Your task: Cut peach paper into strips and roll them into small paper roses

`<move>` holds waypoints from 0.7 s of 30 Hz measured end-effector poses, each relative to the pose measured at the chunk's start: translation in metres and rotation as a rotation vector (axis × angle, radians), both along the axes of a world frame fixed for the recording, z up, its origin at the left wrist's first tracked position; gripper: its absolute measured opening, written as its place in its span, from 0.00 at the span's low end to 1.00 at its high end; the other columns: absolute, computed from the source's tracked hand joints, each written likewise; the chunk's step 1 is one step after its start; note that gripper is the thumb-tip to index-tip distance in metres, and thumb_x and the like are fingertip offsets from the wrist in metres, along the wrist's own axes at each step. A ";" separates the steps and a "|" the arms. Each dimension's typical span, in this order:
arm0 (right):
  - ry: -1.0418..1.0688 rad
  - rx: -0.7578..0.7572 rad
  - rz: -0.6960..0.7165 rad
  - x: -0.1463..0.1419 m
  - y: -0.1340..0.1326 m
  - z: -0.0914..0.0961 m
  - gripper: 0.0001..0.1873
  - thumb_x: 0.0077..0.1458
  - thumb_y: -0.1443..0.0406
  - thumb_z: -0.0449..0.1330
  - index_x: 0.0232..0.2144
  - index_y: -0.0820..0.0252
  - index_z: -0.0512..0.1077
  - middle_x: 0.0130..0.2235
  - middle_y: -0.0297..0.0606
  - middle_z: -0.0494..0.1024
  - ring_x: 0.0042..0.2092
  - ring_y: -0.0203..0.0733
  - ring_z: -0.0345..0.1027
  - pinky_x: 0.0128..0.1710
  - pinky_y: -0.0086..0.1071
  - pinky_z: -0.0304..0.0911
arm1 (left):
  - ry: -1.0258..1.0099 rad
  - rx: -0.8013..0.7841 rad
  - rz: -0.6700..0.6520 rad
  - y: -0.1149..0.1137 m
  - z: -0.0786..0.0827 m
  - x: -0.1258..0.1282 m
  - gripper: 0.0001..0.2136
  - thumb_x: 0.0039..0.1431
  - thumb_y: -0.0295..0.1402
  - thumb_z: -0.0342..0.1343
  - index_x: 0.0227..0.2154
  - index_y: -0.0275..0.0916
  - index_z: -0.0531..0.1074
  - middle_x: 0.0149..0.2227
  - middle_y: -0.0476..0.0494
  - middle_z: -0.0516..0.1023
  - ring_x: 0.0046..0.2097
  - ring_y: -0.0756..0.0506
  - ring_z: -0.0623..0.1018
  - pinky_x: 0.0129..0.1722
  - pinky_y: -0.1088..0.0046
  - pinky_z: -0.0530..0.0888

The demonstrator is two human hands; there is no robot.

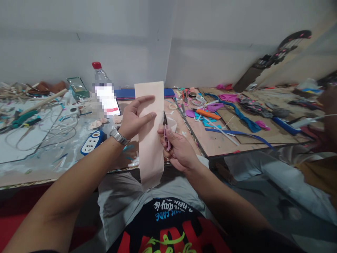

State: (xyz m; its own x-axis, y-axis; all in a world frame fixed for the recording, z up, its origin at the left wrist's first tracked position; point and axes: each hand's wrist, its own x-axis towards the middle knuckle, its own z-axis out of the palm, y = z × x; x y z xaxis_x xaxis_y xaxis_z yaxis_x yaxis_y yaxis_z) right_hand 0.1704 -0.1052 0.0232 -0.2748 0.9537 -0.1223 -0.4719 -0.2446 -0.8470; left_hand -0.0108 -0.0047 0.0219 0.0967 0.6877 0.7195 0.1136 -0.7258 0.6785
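My left hand (134, 118) holds a long pale peach strip of sheet material (151, 147) upright, pinched between the fingers and thumb near its upper half. A metal watch sits on that wrist. My right hand (177, 147) is closed around small pink thread snips (165, 133), whose dark blades touch the strip's right edge. The strip hangs down over my lap in front of the low table's edge.
The low table (218, 142) carries coloured scraps, an orange cutter (207, 114), blue strips and tools. At the left lie wires, a blue-white power strip (92, 141), a phone (109, 104) and a red-capped bottle (100, 75). Another person sits at the right (302, 175).
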 end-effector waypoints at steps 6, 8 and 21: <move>0.021 -0.013 0.014 0.002 0.000 0.002 0.27 0.51 0.46 0.71 0.42 0.60 0.77 0.24 0.24 0.65 0.17 0.22 0.42 0.15 0.23 0.39 | 0.018 0.000 0.004 -0.001 0.000 0.000 0.26 0.53 0.43 0.70 0.55 0.45 0.75 0.57 0.41 0.79 0.57 0.39 0.79 0.60 0.58 0.76; 0.022 -0.011 0.019 0.002 0.001 0.003 0.27 0.50 0.46 0.71 0.42 0.60 0.77 0.24 0.23 0.66 0.17 0.22 0.42 0.15 0.22 0.39 | 0.015 -0.004 -0.007 -0.001 0.000 0.000 0.26 0.53 0.42 0.71 0.55 0.45 0.75 0.57 0.42 0.78 0.57 0.39 0.78 0.61 0.58 0.75; 0.033 -0.010 0.009 -0.001 0.003 0.004 0.27 0.50 0.45 0.71 0.41 0.60 0.77 0.25 0.24 0.65 0.18 0.22 0.43 0.15 0.23 0.38 | 0.006 -0.013 -0.015 -0.001 -0.005 0.003 0.26 0.52 0.38 0.71 0.54 0.46 0.75 0.56 0.43 0.79 0.56 0.40 0.79 0.60 0.59 0.75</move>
